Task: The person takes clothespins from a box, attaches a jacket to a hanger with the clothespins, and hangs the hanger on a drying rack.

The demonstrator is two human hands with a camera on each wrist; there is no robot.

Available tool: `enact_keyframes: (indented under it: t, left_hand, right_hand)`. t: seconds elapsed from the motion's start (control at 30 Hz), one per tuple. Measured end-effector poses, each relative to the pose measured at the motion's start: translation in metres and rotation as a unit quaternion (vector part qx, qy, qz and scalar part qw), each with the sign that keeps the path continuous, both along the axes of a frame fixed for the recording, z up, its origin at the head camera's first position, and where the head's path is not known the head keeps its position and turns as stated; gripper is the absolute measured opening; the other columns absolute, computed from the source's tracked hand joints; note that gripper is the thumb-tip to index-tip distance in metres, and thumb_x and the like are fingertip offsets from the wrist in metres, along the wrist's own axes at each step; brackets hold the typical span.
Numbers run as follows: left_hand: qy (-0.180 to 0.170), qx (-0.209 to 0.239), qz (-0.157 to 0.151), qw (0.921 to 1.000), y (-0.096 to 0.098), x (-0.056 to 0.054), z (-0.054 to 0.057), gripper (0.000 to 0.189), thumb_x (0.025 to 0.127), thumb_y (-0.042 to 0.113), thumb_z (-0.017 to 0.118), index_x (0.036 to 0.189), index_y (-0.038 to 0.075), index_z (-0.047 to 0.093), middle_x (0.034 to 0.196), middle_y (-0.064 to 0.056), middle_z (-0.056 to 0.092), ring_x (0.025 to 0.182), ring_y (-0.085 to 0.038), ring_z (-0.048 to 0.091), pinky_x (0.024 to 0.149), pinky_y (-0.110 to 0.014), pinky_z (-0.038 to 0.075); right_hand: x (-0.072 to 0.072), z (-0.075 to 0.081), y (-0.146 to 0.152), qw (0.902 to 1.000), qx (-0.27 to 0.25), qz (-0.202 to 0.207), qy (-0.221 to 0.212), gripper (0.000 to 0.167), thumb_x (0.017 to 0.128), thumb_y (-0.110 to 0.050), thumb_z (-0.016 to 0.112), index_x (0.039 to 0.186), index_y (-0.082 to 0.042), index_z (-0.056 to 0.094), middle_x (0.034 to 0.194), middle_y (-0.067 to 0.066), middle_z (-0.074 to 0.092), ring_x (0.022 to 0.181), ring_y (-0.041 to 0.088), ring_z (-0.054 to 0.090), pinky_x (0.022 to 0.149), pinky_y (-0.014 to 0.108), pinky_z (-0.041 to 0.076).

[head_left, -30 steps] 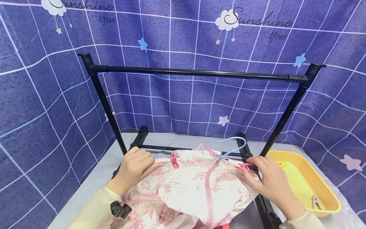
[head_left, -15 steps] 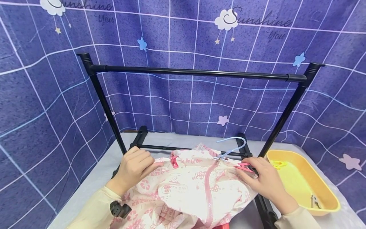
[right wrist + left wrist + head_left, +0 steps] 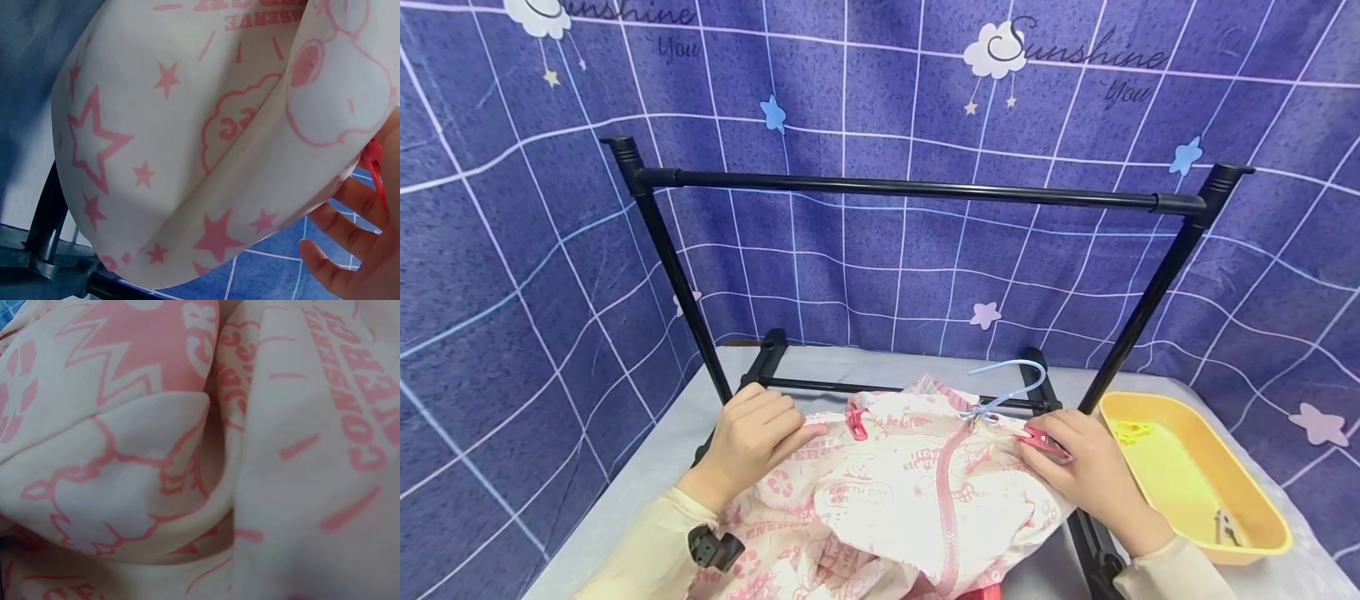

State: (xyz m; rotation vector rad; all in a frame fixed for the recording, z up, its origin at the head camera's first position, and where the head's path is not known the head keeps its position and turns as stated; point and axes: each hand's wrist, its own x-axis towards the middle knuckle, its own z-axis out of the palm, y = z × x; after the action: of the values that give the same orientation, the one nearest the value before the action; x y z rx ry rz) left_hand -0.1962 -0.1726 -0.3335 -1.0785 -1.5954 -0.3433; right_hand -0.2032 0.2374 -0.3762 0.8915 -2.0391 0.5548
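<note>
A white jacket [image 3: 887, 492] with pink print and a pink zipper lies spread on a light blue hanger [image 3: 1030, 375], whose hook sticks up past the collar. My left hand [image 3: 756, 442], fingers curled, grips the jacket's left shoulder. A pink clothespin [image 3: 857, 423] sits on the fabric just right of that hand. My right hand [image 3: 1086, 467] pinches a second pink clothespin [image 3: 1047, 446] at the right shoulder, its tip at the cloth. In the right wrist view, part of a red-pink clothespin [image 3: 373, 156] shows by the fingers; the left wrist view shows only jacket fabric [image 3: 150, 462].
A black rack [image 3: 917, 188] stands behind the jacket, its top bar running across. At right, a yellow tray [image 3: 1262, 508] holds yellow clothespins [image 3: 1131, 432] and a small metallic item [image 3: 1227, 527]. Something red [image 3: 981, 593] peeks out under the jacket hem. A blue gridded curtain hangs behind.
My right hand has shifted slightly left with its clothespin, closer onto the shoulder fabric, uncovering more of the yellow clothespins in the tray. My left hand stays put.
</note>
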Motion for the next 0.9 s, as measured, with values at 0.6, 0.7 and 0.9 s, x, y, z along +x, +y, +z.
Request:
enact_keyframes:
  t: [0.6, 0.7, 0.9]
  left_hand:
    - [-0.006, 0.000, 0.004, 1.0000, -0.0008, -0.0003, -0.0015, 0.046, 0.103, 0.034, 0.056, 0.063, 0.013, 0.048, 0.059, 0.004, 0.043, 0.050, -0.014, 0.040, 0.056, -0.029, 0.032]
    - [-0.004, 0.000, 0.004, 1.0000, -0.0010, -0.0001, -0.0019, 0.046, 0.103, 0.034, 0.056, 0.063, 0.013, 0.049, 0.059, 0.005, 0.043, 0.050, -0.014, 0.040, 0.056, -0.029, 0.032]
    - [0.000, 0.002, 0.002, 1.0000, -0.0013, -0.0003, -0.0017, 0.045, 0.102, 0.034, 0.057, 0.063, 0.012, 0.049, 0.059, 0.004, 0.043, 0.050, -0.014, 0.041, 0.056, -0.029, 0.033]
  right_hand:
    - [-0.0012, -0.0010, -0.0062, 0.9978, 0.008, -0.030, 0.059, 0.054, 0.101, -0.053, 0.048, 0.084, -0.006, 0.067, 0.075, 0.005, 0.067, 0.068, 0.026, 0.060, 0.069, 0.043, 0.042]
    - [0.0001, -0.0011, -0.0061, 0.9982, 0.007, -0.035, 0.048, 0.057, 0.100, -0.056, 0.046, 0.084, -0.006, 0.067, 0.075, 0.006, 0.067, 0.069, 0.027, 0.060, 0.071, 0.042, 0.042]
    - [0.0017, -0.0012, -0.0034, 0.9992, 0.005, -0.035, 0.018, 0.060, 0.100, -0.058, 0.045, 0.088, -0.005, 0.069, 0.079, 0.008, 0.069, 0.071, 0.028, 0.062, 0.073, 0.040, 0.040]
